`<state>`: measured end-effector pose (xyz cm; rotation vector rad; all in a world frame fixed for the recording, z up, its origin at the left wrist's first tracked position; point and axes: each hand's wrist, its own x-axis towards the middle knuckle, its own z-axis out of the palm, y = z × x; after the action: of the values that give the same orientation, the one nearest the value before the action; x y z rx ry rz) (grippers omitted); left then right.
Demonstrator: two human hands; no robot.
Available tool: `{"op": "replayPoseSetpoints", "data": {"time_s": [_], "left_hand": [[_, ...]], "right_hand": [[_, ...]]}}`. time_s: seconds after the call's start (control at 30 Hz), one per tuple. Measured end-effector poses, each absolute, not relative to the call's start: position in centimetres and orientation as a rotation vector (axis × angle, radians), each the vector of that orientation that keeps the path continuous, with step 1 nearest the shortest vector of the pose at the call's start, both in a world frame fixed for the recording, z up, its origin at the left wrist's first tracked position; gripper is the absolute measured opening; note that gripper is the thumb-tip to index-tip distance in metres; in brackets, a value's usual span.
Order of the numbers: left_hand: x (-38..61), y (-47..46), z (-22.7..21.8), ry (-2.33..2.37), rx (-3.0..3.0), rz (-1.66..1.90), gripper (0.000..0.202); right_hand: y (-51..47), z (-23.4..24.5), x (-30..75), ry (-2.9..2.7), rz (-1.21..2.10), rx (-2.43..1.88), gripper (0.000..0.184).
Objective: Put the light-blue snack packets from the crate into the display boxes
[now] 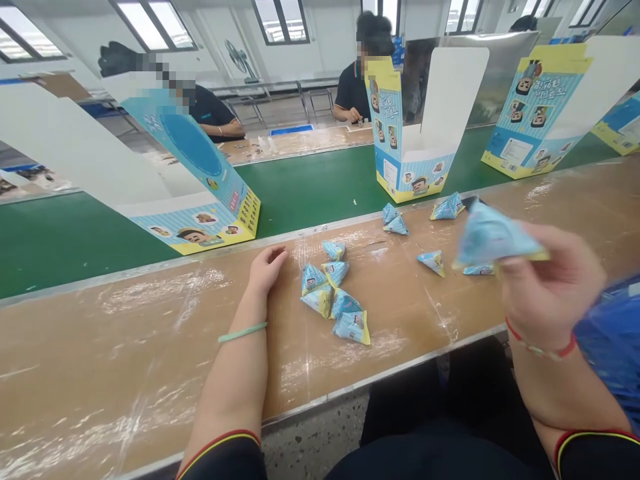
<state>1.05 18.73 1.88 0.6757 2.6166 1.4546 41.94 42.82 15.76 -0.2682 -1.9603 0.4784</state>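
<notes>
Blue triangular packet (pixel 493 239) pinched in right hand (pixel 550 283), raised above tabletop (pixel 125 333) near its front edge, blurred; long axis roughly left-right, tip toward left. Left hand (pixel 267 267) loosely curled, holding nothing, resting on tabletop just left of packet cluster (pixel 333 297). Bare wood to left. Green conveyor belt (pixel 310 187) beyond far edge carries open display boxes (pixel 415 127).

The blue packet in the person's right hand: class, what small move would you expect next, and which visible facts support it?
Probably the right hand carries the blue packet forward to the open display box on the green belt. The packet is lifted clear of the wooden bench, the box stands open just beyond, and the left hand rests empty beside the loose packets.
</notes>
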Motion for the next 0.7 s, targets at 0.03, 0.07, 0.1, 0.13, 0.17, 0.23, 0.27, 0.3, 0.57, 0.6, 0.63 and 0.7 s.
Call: {"op": "replayPoseSetpoints", "data": {"time_s": [0.03, 0.07, 0.1, 0.13, 0.17, 0.23, 0.27, 0.3, 0.57, 0.6, 0.63, 0.7], "left_hand": [[1.1, 18.7, 1.9, 2.62, 0.674, 1.453, 0.05], [1.1, 18.7, 2.0, 2.623, 0.673, 1.451, 0.05], [1.2, 18.7, 2.1, 2.626, 0.671, 1.448, 0.05], [1.2, 18.7, 2.1, 2.628, 0.669, 1.445, 0.05], [1.3, 18.7, 2.2, 2.631, 0.666, 1.441, 0.05], [1.3, 18.7, 2.3, 2.633, 0.661, 1.433, 0.049], [1.3, 18.7, 2.3, 2.635, 0.658, 1.428, 0.049], [1.3, 18.7, 2.4, 2.637, 0.653, 1.423, 0.048], [1.3, 18.7, 2.7, 2.64, 0.631, 1.404, 0.05], [1.3, 18.7, 2.6, 2.64, 0.631, 1.408, 0.049], [1.3, 18.7, 2.6, 2.639, 0.631, 1.412, 0.049], [1.2, 18.7, 2.6, 2.636, 0.629, 1.42, 0.048]], "right_hand": [[42.7, 15.6, 41.9, -1.924, 0.458, -0.278, 0.022], [42.6, 15.3, 41.8, -1.907, 0.448, -0.272, 0.021], [42.6, 15.0, 41.6, -1.92, 0.453, -0.259, 0.021], [42.7, 14.6, 41.4, -1.966, 0.469, -0.247, 0.021], [42.9, 14.0, 41.2, -2.027, 0.492, -0.242, 0.02], [43.8, 12.4, 40.8, -2.17, 0.534, -0.24, 0.02], [44.6, 11.3, 40.5, -2.221, 0.547, -0.263, 0.02], [45.5, 10.1, 40.2, -2.252, 0.552, -0.307, 0.02], [49.9, 4.1, 38.5, -2.543, 0.941, -0.474, 0.019], [50.0, 4.7, 38.0, -2.488, 0.937, -0.44, 0.019], [50.3, 5.5, 37.3, -2.405, 0.901, -0.406, 0.02], [51.8, 8.2, 34.7, -2.204, 0.775, -0.351, 0.024]]}}
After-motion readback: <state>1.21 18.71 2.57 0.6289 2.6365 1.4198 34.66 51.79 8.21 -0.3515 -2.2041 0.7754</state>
